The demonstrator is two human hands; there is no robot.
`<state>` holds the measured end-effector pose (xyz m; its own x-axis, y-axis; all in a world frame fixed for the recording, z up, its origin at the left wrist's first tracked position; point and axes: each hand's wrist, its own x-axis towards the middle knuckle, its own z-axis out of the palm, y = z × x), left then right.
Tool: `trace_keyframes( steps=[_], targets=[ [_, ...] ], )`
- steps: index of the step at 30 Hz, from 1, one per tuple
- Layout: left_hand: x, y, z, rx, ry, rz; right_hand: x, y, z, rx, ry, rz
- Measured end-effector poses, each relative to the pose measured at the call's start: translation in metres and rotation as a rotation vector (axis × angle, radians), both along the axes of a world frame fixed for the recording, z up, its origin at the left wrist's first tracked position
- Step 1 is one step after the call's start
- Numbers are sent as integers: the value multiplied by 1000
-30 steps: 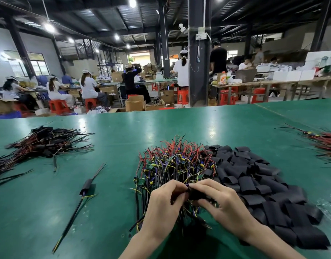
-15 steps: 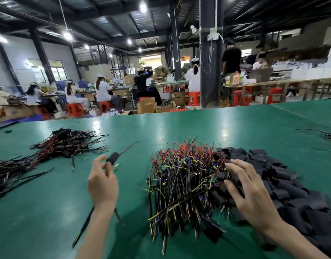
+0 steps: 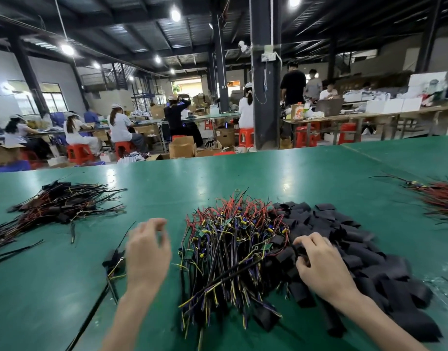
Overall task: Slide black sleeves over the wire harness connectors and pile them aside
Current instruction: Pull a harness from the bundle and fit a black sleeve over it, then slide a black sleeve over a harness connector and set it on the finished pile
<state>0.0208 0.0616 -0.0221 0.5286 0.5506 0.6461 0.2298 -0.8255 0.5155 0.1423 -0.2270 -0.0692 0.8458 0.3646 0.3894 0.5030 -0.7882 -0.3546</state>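
Observation:
A heap of unsleeved wire harnesses [image 3: 230,249] with red, yellow and blue wires lies in the middle of the green table [image 3: 306,173]. A pile of flat black sleeves [image 3: 364,252] spreads to its right. My right hand [image 3: 321,267] sits at the left edge of that pile, thumb and curled fingers pinching a black sleeve [image 3: 297,252]. My left hand [image 3: 148,252] hovers left of the heap, blurred, fingers loose and holding nothing. Just left of it a sleeved harness [image 3: 114,260] lies on the table. The pile of sleeved harnesses [image 3: 61,206] is at the far left.
Another bundle of red wires [image 3: 440,198] lies at the table's right edge. Long black leads [image 3: 91,317] trail toward the near edge under my left forearm. Beyond the table, workers sit on red stools at benches, and a dark pillar [image 3: 266,97] stands behind.
My left hand carried the sleeved harness leftward, let it go on the table and now swings back empty. My right hand moved onto the sleeve pile and curled its fingers on a sleeve.

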Motion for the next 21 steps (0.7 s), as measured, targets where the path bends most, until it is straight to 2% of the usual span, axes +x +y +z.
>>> trace_keyframes(
  steps=[2, 4, 8, 11, 14, 19, 21],
  targets=[
    [12, -47, 9, 139, 57, -278, 2, 1, -3, -32, 18, 11],
    [29, -86, 8, 239, 190, -423, 3, 2, -6, -59, 18, 33],
    [65, -121, 3, 459, 598, -364, 5, 2, -11, -95, -16, 62],
    [79, -126, 2, 473, 853, -308, 7, 2, -13, -122, -43, 87],
    [85, -125, 2, 431, 829, -277, 8, 2, -15, -156, -87, 110],
    [82, -117, 12, 348, 552, -207, 9, 3, -19, -201, -153, 165],
    [79, -111, 22, 200, 433, -254, 9, 3, -20, -228, -179, 202]
  ],
)
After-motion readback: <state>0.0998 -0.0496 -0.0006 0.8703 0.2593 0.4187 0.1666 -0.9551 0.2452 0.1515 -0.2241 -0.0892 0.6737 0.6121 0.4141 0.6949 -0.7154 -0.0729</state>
